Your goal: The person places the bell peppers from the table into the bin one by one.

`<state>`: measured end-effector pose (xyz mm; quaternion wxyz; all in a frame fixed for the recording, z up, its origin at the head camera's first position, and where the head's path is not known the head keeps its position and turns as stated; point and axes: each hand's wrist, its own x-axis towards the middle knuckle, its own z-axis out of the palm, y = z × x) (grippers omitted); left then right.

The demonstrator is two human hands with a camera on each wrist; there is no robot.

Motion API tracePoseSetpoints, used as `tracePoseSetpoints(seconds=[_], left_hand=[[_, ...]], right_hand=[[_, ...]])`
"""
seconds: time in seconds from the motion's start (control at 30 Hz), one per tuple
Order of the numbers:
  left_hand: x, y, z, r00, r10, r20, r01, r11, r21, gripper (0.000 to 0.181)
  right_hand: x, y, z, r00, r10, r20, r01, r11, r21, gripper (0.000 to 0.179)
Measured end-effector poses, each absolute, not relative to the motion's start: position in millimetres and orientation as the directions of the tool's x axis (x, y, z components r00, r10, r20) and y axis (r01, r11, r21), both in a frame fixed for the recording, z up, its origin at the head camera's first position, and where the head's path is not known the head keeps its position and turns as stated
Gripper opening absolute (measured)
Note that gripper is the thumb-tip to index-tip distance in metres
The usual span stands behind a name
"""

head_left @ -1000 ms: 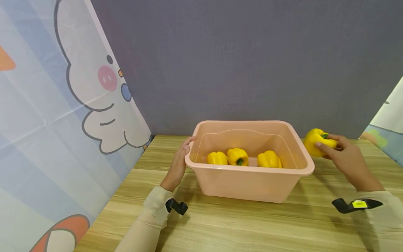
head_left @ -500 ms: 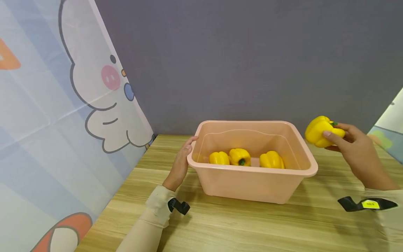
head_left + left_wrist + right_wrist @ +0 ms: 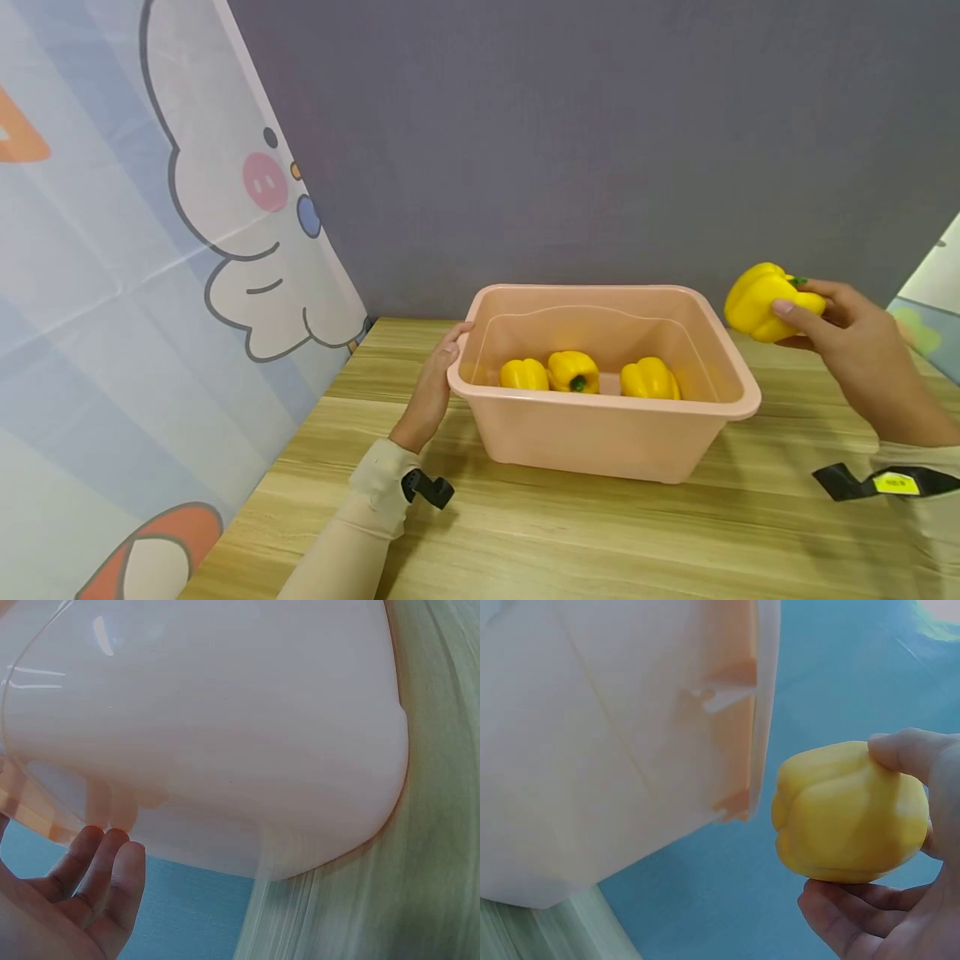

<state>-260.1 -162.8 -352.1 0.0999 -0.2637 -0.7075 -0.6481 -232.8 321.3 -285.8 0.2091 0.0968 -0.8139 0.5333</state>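
Note:
A pink plastic bin (image 3: 585, 437) stands on the table, with several yellow bell peppers (image 3: 573, 372) lying inside; its front wall hides their lower parts. My left hand (image 3: 431, 383) holds the left end of the bin at the rim, and in the left wrist view its fingertips (image 3: 129, 859) touch the outer wall below the rim. Raised to the right of the bin, another yellow bell pepper (image 3: 765, 302) is held in my right hand (image 3: 855, 337) between thumb and fingers. In the right wrist view that pepper (image 3: 847, 814) is apart from the bin wall.
The wood-grain table (image 3: 570, 533) runs under the bin and both forearms. Behind it rises a dark grey panel (image 3: 585, 142). A cartoon-printed cloth (image 3: 112, 333) hangs along the left side, with another printed cloth at the right edge.
My right hand has lifted the bell pepper from beside the bin's right rim to higher up and slightly right. The left hand stays at the bin's rim.

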Motion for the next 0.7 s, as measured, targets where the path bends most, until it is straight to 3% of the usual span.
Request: tracePoseSetpoints(seconds=[0.7], left_hand=[[-259, -162, -352, -0.843, 0.234, 0.484, 0.506, 0.042, 0.861, 0.056]], right_hand=[[-226, 300, -251, -0.9, -0.091, 0.426, -0.419, 0.449, -0.789, 0.036]])
